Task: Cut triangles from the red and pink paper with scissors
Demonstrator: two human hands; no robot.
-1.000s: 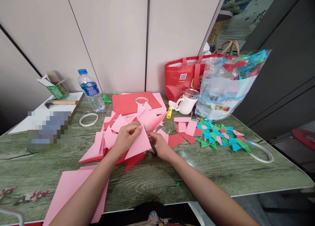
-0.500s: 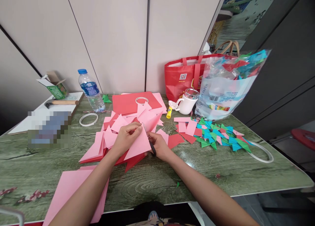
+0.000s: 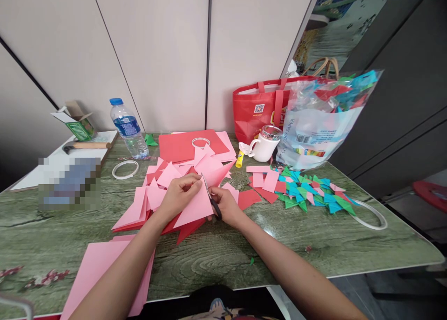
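Note:
Over a heap of cut paper, my left hand (image 3: pixel 182 193) pinches a sheet of pink paper (image 3: pixel 193 205) by its upper edge. My right hand (image 3: pixel 225 205) is closed round the black handles of a pair of scissors (image 3: pixel 215 208). Their blades lie along the pink paper, the tips close to my left fingertips. Behind the cut, a pink flap bends away up and to the right. Red and pink cut pieces (image 3: pixel 168 175) lie under and around both hands.
Pink sheets (image 3: pixel 101 264) lie by my left forearm. Small folded paper triangles (image 3: pixel 303 190) are piled right, before a white mug (image 3: pixel 264 145), glue stick (image 3: pixel 239 159), red bag (image 3: pixel 244 110) and plastic bag (image 3: pixel 310 134). A water bottle (image 3: pixel 130 129) and hammer (image 3: pixel 87 145) are left.
The scissors' blades now show more, reaching up along the pink paper to my left fingertips. The flap behind has swung outward to the right. My hands stay nearly in place.

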